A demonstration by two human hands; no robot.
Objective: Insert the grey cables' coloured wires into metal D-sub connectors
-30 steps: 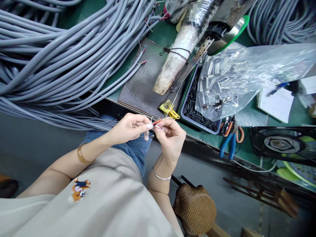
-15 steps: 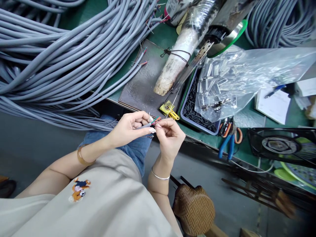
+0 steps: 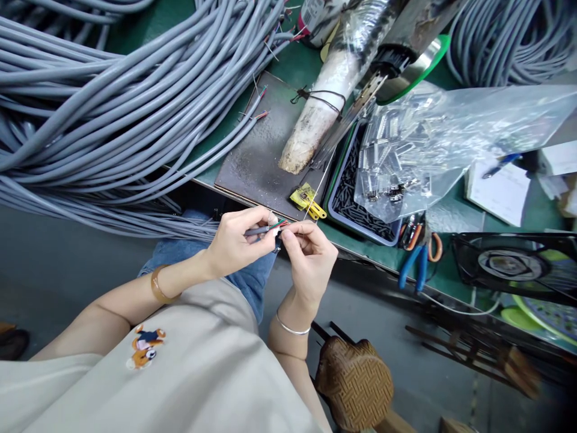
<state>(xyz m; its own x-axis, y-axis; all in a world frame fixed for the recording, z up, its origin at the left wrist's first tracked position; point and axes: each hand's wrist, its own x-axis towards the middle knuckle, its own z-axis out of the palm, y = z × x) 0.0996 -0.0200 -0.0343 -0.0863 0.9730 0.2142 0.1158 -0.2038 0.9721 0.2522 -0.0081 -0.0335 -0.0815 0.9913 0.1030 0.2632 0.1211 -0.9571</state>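
Between thumb and fingers, my left hand (image 3: 241, 240) grips a grey cable (image 3: 259, 230) close to its stripped end. Thin coloured wires (image 3: 280, 224), green and red among them, stick out of the sheath toward the right. My right hand (image 3: 311, 252) is closed in a pinch at these wire ends, its fingertips nearly meeting the left ones. What exactly sits in that pinch is too small to make out. A yellow clip-like tool (image 3: 308, 201) lies on the dark board (image 3: 252, 162) just beyond the hands.
Grey cable bundles (image 3: 135, 114) cover the left side. A wrapped white tube (image 3: 311, 126) points at the board. To the right are a tray of small black pieces (image 3: 360, 210), a bag of clear connectors (image 3: 396, 150), pliers (image 3: 417, 258) and a black fan (image 3: 514, 264). A stool (image 3: 356, 382) stands below.
My left hand has shifted slightly right and turned, its fingers now further over the wires, so less of them shows. My right hand stays pinched in nearly the same place.
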